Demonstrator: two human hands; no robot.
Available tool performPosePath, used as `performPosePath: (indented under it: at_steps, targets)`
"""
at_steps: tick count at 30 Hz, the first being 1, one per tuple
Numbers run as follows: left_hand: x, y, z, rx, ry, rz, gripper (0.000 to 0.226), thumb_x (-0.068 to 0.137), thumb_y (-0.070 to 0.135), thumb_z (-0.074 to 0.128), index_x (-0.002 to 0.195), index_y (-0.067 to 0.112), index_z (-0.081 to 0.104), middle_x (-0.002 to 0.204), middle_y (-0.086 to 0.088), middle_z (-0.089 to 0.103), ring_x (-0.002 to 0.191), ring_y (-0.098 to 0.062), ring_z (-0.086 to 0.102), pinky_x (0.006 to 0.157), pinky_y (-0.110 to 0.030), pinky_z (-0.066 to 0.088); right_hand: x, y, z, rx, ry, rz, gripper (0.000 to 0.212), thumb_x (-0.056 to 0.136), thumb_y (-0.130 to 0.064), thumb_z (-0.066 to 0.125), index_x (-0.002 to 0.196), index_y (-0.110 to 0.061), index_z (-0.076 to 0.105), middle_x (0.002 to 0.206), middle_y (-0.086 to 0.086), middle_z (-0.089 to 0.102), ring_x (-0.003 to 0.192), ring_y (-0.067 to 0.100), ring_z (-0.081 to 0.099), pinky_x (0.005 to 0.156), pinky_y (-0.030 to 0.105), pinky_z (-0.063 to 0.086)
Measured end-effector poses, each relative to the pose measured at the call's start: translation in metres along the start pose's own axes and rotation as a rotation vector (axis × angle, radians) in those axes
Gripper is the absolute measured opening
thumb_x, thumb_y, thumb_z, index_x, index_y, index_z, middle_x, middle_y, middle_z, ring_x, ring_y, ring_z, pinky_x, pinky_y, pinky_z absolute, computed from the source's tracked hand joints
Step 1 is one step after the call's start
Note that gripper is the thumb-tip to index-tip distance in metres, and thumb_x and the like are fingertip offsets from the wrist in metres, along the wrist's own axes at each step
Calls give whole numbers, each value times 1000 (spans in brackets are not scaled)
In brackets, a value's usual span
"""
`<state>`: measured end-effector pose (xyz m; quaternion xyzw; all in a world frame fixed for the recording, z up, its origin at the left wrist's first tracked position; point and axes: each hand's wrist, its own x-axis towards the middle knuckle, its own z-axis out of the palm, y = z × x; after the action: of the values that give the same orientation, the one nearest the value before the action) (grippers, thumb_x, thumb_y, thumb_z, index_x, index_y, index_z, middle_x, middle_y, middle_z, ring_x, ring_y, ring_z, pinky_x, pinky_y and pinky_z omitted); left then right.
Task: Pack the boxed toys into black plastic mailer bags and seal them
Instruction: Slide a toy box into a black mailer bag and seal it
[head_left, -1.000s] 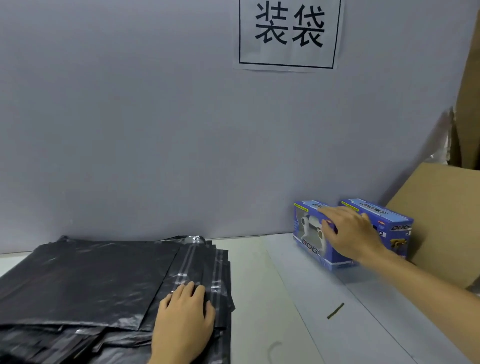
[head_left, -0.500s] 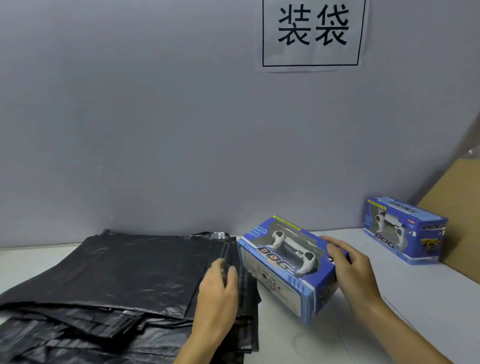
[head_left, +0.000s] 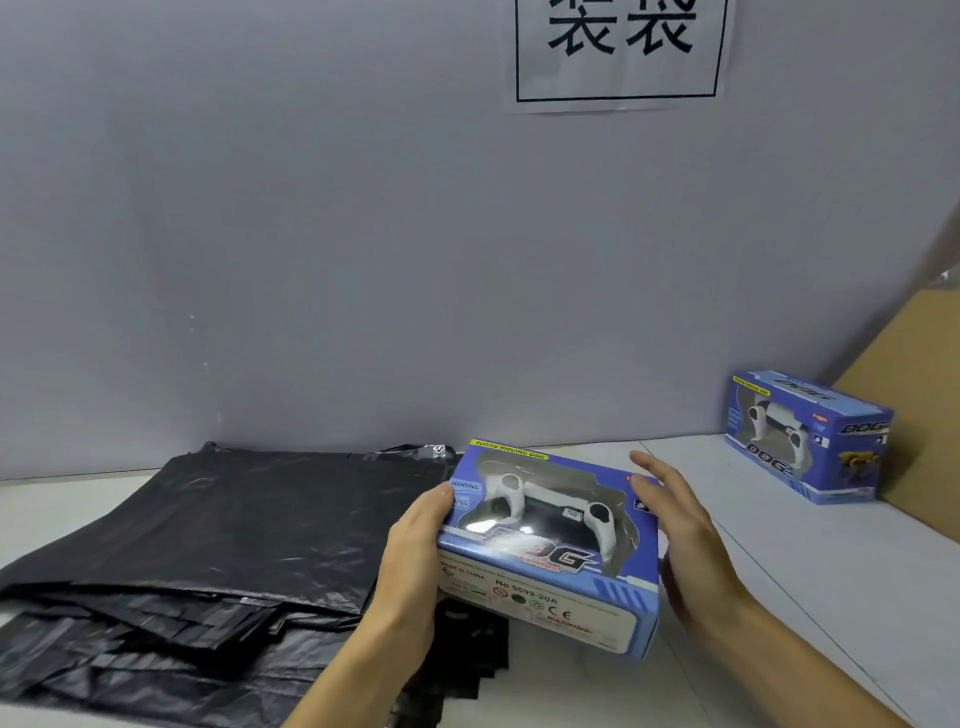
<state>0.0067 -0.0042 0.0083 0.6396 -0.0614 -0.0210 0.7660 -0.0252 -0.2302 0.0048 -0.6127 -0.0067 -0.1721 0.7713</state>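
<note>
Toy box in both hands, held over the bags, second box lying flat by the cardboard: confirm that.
Not quite. The head view shows the second box standing upright by the cardboard, not flat. The rest holds: the left hand and right hand hold the toy box over the bags.

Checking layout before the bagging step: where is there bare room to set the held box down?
Bare tabletop lies between the held toy box and the second toy box by the cardboard sheet; the right hand hangs over its near edge. The left half is crowded with black mailer bags.
</note>
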Motion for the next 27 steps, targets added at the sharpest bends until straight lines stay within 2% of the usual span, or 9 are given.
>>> performPosePath:
  at_steps: [2,5,7,10,12,15,17,20,27]
  targets:
    - [-1,0,3,-25,31,53,37,98,44,45,109,22,72,109,-13,73,97,-35,69,77,-43,47,-3,2,4,65,-75,50,46,82,-45,60,128,-42,52,115,-1,72,97,29,74,77,44,60]
    - [-7,-1,7,-57,30,41,35,99,47,45,116,25,67,111,-11,73,93,-31,70,74,-45,51,-7,2,9,98,-86,34,47,83,-38,62,127,-48,52,119,-2,71,97,34,73,80,50,59]
    - [-8,3,7,-54,-9,1,39,100,48,43,113,24,70,108,-10,75,88,-28,71,69,-40,53,-6,-2,7,120,-51,30,41,86,-32,63,124,-43,58,119,3,71,97,38,72,85,55,57]
    - [-4,11,-2,41,48,80,36,103,40,42,102,23,74,105,-1,76,89,-10,72,74,-24,52,0,-11,-3,133,13,48,32,88,-25,64,116,-40,65,111,4,75,94,37,73,79,48,58]
    - [4,12,-24,438,234,268,22,102,31,50,111,26,69,120,5,71,103,1,64,85,-12,45,4,-16,-10,117,83,43,27,92,-22,64,110,-42,67,106,1,77,88,34,75,70,42,60]
    - [14,2,-64,1204,358,243,48,99,41,50,144,25,46,152,3,43,142,-15,35,114,-39,34,8,-21,-22,53,203,18,23,92,-22,67,88,-45,72,98,1,77,78,32,75,69,46,58]
    - [17,-7,-78,1408,309,48,62,99,54,41,152,25,33,162,0,26,151,-20,16,120,-44,23,11,-23,-29,27,278,15,20,91,-25,68,86,-44,70,97,3,77,77,33,75,72,50,58]
    - [18,-20,-78,1512,205,-77,67,97,64,29,153,27,30,163,0,22,152,-22,13,122,-46,17,15,-21,-37,30,374,12,14,89,-30,70,95,-42,67,99,5,76,80,34,74,76,54,58]
    - [4,-37,-23,1583,-79,168,61,96,61,33,149,32,31,161,8,24,150,-15,14,119,-41,15,17,-22,-43,74,461,-40,35,86,-36,71,120,-36,60,101,4,76,83,33,75,76,53,58]
